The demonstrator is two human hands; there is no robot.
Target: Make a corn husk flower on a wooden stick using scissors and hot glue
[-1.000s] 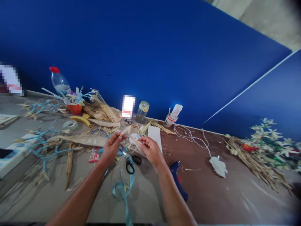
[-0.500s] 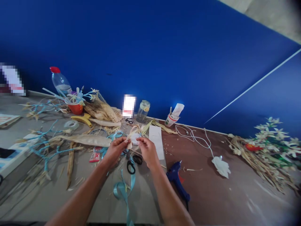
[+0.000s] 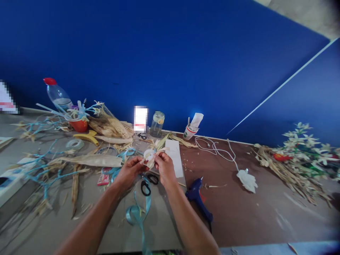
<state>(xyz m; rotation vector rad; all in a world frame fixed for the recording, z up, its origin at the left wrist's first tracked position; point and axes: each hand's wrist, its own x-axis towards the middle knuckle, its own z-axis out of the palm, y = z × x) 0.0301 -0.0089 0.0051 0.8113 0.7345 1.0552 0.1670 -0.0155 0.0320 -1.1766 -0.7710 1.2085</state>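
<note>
Between my two hands is a small pale piece of dried corn husk (image 3: 151, 162), its strips folded and partly covered by my fingers. My left hand (image 3: 131, 170) pinches its left side. Fingertips of my right hand (image 3: 164, 167) close on its right side, where a strip sticks up. A round white thing (image 3: 149, 153), perhaps a tape roll, shows just behind the fingers. Below the hands lie scissors with black handles (image 3: 146, 188), their blades partly hidden. Light-blue ribbon (image 3: 135, 214) curls on the table nearer to me, and a long husk (image 3: 98, 160) lies left of my left hand.
A blue glue gun (image 3: 198, 198) lies right of my right forearm. White paper (image 3: 174, 157), a glass jar (image 3: 157, 124) and a paper cup (image 3: 190, 131) are behind. Blue-wrapped stems (image 3: 47, 173) and a red bowl (image 3: 79, 125) are left; white flowers (image 3: 305, 148) and a cable (image 3: 216, 150) are right.
My right fingers have turned and drawn closer to the left ones, with a husk strip now raised between them. The whole view has shifted slightly, so table objects appear further left.
</note>
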